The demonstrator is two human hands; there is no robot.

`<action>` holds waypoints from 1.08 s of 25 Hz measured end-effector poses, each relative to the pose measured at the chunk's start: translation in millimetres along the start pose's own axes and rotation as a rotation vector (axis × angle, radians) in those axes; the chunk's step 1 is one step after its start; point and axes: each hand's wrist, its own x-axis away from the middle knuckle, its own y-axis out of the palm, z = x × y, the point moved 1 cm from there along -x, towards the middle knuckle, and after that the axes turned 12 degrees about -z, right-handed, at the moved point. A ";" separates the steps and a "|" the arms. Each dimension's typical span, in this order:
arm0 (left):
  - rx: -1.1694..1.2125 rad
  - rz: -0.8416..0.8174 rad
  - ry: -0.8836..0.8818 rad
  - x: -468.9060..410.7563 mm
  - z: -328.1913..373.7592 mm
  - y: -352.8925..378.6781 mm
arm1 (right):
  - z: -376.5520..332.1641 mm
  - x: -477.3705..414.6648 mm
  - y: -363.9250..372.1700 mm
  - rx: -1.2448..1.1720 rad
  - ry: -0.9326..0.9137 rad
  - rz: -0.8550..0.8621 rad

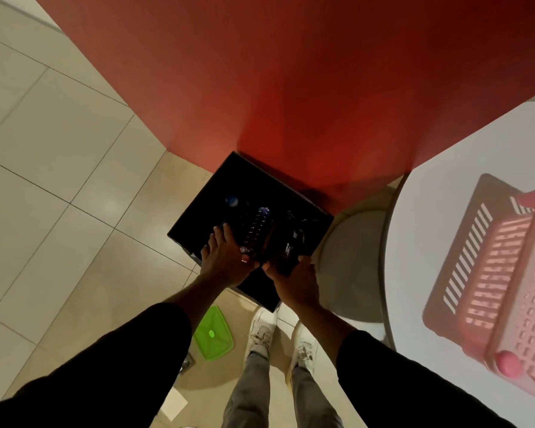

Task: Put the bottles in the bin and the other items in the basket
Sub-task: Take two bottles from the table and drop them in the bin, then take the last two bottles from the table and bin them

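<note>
bottles (258, 230) – two visible | bin (198, 211) – one | basket (501, 273) – one

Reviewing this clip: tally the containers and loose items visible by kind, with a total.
Black bin: 1
Pink basket: 1
Bottles in the bin with visible blue caps: 2
Green lid on the floor: 1
Total: 5

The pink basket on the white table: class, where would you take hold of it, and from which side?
Probably the pink basket is best gripped from above by its solid top rim on two opposite sides. It stands upright on the white table, open upward, and its slatted walls give poorer purchase than the rim.
</note>
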 end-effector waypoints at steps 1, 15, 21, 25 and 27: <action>-0.055 0.017 0.039 6.0 -2.2 3.4 | 7.5 6.8 4.4 0.073 -0.003 -0.031; -0.568 -0.029 0.524 177.6 24.1 41.6 | 53.0 144.2 -20.5 0.428 -0.144 0.001; -0.689 -0.006 0.731 219.3 45.6 36.7 | 80.1 221.8 -43.9 0.393 -0.153 0.177; -0.787 -0.069 0.784 239.7 63.5 40.2 | 120.3 258.7 -41.4 0.379 -0.131 0.251; -0.886 -0.085 0.864 255.0 76.6 52.7 | 152.5 282.8 -41.9 0.300 -0.047 0.313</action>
